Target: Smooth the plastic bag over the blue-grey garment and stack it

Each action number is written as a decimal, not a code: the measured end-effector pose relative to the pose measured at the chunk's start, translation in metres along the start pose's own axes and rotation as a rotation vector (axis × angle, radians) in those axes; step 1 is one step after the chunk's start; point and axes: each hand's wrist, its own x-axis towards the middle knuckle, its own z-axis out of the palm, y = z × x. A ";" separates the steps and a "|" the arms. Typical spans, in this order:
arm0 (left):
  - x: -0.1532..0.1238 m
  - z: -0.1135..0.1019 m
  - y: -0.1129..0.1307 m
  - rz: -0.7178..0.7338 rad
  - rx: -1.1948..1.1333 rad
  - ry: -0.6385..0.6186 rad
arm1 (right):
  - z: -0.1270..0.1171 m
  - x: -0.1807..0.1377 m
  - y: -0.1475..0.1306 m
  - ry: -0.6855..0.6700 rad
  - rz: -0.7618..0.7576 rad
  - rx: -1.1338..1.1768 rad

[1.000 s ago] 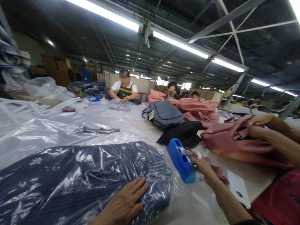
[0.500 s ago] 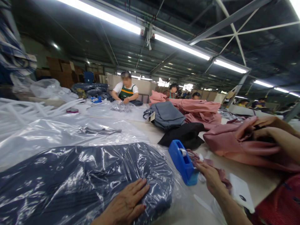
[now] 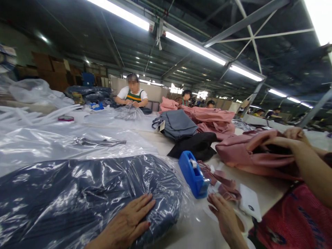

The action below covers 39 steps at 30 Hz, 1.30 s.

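My left hand (image 3: 129, 223) lies flat, fingers spread, on a navy bag (image 3: 85, 193) wrapped in clear plastic at the table's near left. My right hand (image 3: 223, 216) hovers just behind a blue tape dispenser (image 3: 193, 174). Its fingers are drawn together, as in a pinch, and I cannot make out what is between them. Mauve fabric strips (image 3: 223, 183) and a white card (image 3: 249, 204) lie beside that hand.
A co-worker's hands (image 3: 293, 141) work a pink bag (image 3: 249, 155) at the right, above a red garment (image 3: 287, 221). A black cloth (image 3: 197, 145), a grey bag (image 3: 177, 126) and more pink bags (image 3: 215, 117) lie mid-table. Clear plastic sheets (image 3: 64, 145) cover the left. Other people work at the far end.
My right hand has drawn back from the tape dispenser's cutter toward me. My left hand stays pressed on the navy bag. The view has shifted slightly.
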 end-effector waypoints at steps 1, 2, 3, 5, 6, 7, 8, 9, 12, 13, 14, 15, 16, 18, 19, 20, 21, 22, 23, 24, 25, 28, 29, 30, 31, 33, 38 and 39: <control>0.000 0.001 -0.001 0.004 0.014 0.010 | -0.001 -0.001 0.002 0.007 -0.001 -0.002; -0.001 0.003 -0.002 0.010 0.025 0.023 | -0.002 -0.002 0.002 0.007 -0.004 -0.007; -0.001 0.004 -0.003 0.018 0.032 0.039 | -0.004 -0.003 0.003 0.001 -0.009 -0.015; -0.002 0.006 -0.005 0.036 0.037 0.070 | -0.009 -0.004 0.001 -0.048 -0.021 -0.037; -0.002 0.006 -0.006 0.042 0.035 0.083 | -0.012 -0.003 -0.001 -0.088 -0.029 -0.048; -0.003 0.006 -0.006 0.045 0.031 0.091 | -0.015 -0.002 -0.003 -0.134 -0.036 -0.059; -0.003 0.006 -0.006 0.046 0.028 0.095 | -0.018 -0.001 -0.004 -0.182 -0.044 -0.069; -0.004 0.005 -0.006 0.044 0.029 0.095 | -0.021 0.001 -0.005 -0.227 -0.053 -0.078; -0.004 0.002 -0.004 0.038 0.039 0.075 | -0.029 0.009 -0.003 -0.333 -0.094 -0.115; -0.004 0.001 -0.004 0.034 0.042 0.064 | -0.032 0.012 -0.002 -0.365 -0.110 -0.131; -0.004 0.000 -0.003 0.032 0.045 0.053 | -0.034 0.016 -0.001 -0.398 -0.127 -0.148; -0.004 -0.001 -0.002 0.028 0.049 0.042 | -0.036 0.019 0.000 -0.433 -0.142 -0.164; -0.004 -0.002 -0.002 0.024 0.058 0.033 | -0.038 0.023 0.001 -0.468 -0.154 -0.177; -0.004 -0.004 0.000 0.014 0.080 0.016 | -0.042 0.030 -0.001 -0.542 -0.164 -0.198; -0.004 -0.005 0.000 0.011 0.090 0.012 | -0.043 0.034 -0.003 -0.580 -0.163 -0.205; -0.005 -0.006 0.001 0.011 0.098 0.010 | -0.044 0.038 -0.005 -0.616 -0.161 -0.211; -0.005 -0.007 0.002 0.010 0.103 0.008 | -0.044 0.042 -0.007 -0.648 -0.158 -0.215; -0.005 -0.009 0.003 0.011 0.105 0.010 | -0.045 0.046 -0.009 -0.676 -0.157 -0.217; -0.005 -0.010 0.004 0.013 0.103 0.011 | -0.045 0.050 -0.011 -0.698 -0.156 -0.219; -0.005 -0.011 0.004 0.014 0.099 0.010 | -0.044 0.053 -0.012 -0.712 -0.156 -0.220; -0.005 -0.012 0.005 0.011 0.090 0.008 | -0.044 0.056 -0.013 -0.719 -0.157 -0.219; -0.005 -0.013 0.006 -0.004 0.048 0.003 | -0.040 0.054 -0.012 -0.716 -0.154 -0.233; -0.005 -0.012 0.005 -0.012 0.032 0.003 | -0.038 0.050 -0.012 -0.699 -0.146 -0.239; -0.005 -0.011 0.005 -0.017 0.019 0.004 | -0.037 0.046 -0.011 -0.674 -0.129 -0.242; -0.005 -0.010 0.004 -0.022 0.007 0.004 | -0.034 0.040 -0.011 -0.629 -0.099 -0.231; -0.005 -0.007 0.003 -0.032 -0.015 -0.004 | -0.030 0.028 -0.012 -0.500 -0.032 -0.171; -0.006 -0.005 0.001 -0.047 -0.052 -0.007 | -0.021 0.011 -0.028 -0.291 0.016 -0.051; -0.006 -0.005 0.001 -0.049 -0.060 -0.006 | -0.021 0.010 -0.032 -0.276 0.019 -0.040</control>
